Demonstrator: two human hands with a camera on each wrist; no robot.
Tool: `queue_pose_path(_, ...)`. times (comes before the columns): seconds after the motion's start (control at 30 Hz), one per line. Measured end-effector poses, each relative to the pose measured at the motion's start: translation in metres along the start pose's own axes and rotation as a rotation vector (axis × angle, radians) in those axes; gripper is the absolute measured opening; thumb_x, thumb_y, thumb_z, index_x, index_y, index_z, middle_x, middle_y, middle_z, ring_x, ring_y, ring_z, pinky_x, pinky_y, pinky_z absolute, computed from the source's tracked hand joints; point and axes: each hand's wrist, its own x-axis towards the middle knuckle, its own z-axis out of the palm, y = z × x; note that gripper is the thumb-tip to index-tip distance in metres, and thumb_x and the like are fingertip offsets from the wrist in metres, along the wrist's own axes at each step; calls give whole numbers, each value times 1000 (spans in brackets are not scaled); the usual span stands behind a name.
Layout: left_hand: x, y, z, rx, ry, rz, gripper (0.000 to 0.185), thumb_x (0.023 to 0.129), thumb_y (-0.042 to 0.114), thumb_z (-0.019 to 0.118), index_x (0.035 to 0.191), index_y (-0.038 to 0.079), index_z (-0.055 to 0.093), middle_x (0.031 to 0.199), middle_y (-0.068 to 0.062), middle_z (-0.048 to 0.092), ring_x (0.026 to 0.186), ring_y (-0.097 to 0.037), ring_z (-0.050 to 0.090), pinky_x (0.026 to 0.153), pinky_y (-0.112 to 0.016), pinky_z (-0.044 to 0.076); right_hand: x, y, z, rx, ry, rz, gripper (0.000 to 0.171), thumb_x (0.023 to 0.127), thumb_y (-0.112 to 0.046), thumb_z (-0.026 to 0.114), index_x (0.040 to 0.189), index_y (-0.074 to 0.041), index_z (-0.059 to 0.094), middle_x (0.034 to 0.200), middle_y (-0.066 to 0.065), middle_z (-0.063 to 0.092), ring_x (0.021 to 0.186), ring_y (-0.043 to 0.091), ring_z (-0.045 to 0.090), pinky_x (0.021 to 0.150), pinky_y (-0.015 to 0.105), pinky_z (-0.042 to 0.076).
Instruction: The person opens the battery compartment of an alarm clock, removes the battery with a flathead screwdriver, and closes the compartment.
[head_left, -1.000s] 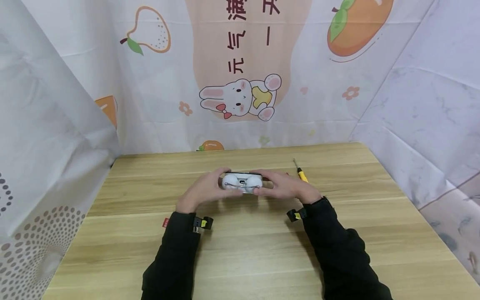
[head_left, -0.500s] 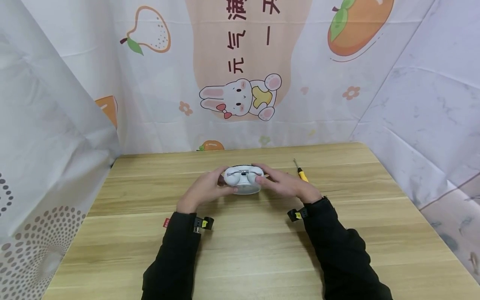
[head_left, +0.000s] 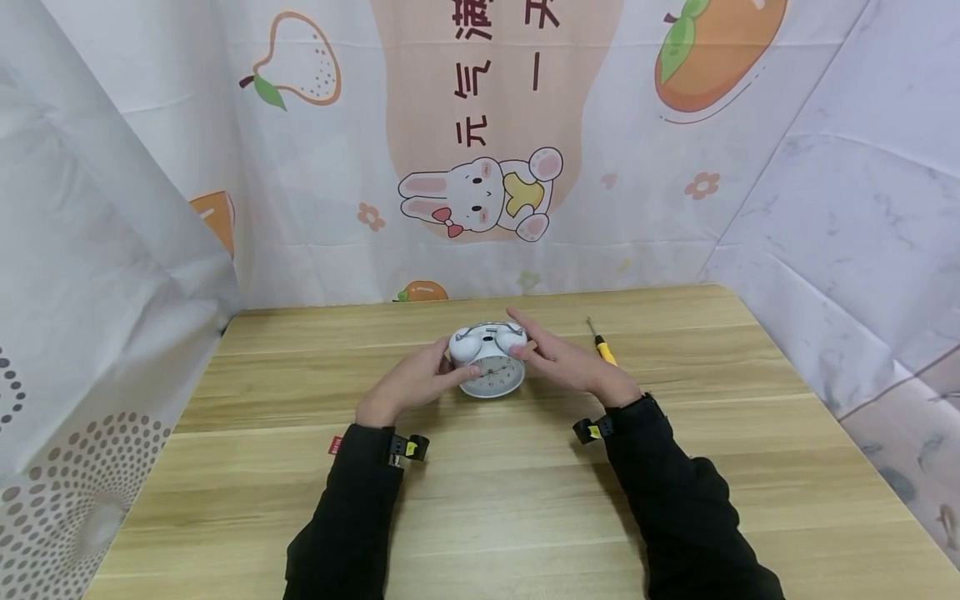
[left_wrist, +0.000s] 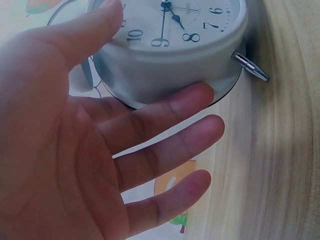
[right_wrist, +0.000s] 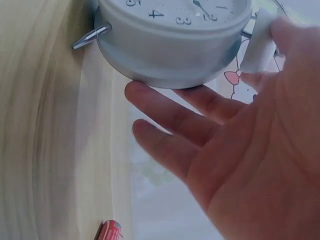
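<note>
A white twin-bell alarm clock [head_left: 492, 381] is upright, tilted back a little, its dial showing in the head view. My left hand [head_left: 412, 379] grips its left side. In the left wrist view the thumb [left_wrist: 95, 30] lies over the dial's edge and a fingertip touches the casing; two other fingers stand off it. My right hand [head_left: 566, 362] holds the other side, thumb by the right bell [right_wrist: 260, 42] and fingers behind the casing. Short metal legs [left_wrist: 252, 66] stick out below; whether they touch the table cannot be told.
A yellow-handled screwdriver [head_left: 604, 348] lies on the wooden table [head_left: 495, 517], right of the clock. Low in the right wrist view is a red cylinder, apparently a battery [right_wrist: 111, 231]. A printed curtain [head_left: 322, 208] hangs behind the table.
The clock has turned between my hands: its bells and top, which faced the head camera, have tipped back and up, and the dial has come into view. My left thumb has shifted onto the dial's edge.
</note>
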Motion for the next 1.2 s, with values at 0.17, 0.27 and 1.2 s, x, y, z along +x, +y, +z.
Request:
queue_pose_path(0.17, 0, -1, 0, 16, -4, -9, 57, 99, 50, 62, 141, 13, 50, 100, -2, 61, 83, -18, 56, 69, -34, 47, 0, 2, 2, 15, -63, -6, 94, 99, -32, 69, 164, -22, 2, 147, 11, 46, 121, 31, 58, 101, 44, 48)
queue_pose_path(0.27, 1, -2, 0, 19, -4, -18, 59, 99, 53, 60, 141, 13, 50, 101, -3, 62, 85, -18, 57, 72, -35, 48, -1, 1, 2, -14, -71, 18, 92, 100, -32, 66, 164, -20, 1, 141, 12, 51, 118, 30, 60, 99, 42, 49)
queue_pose_path(1.2, 2, -4, 8, 8, -107, -193, 62, 103, 67, 31, 111, 13, 61, 92, -8, 65, 79, -21, 56, 71, -35, 42, -3, -3, 3, -59, -121, 140, 83, 104, -49, 53, 163, -20, 3, 102, 10, 66, 89, 21, 60, 80, 37, 48)
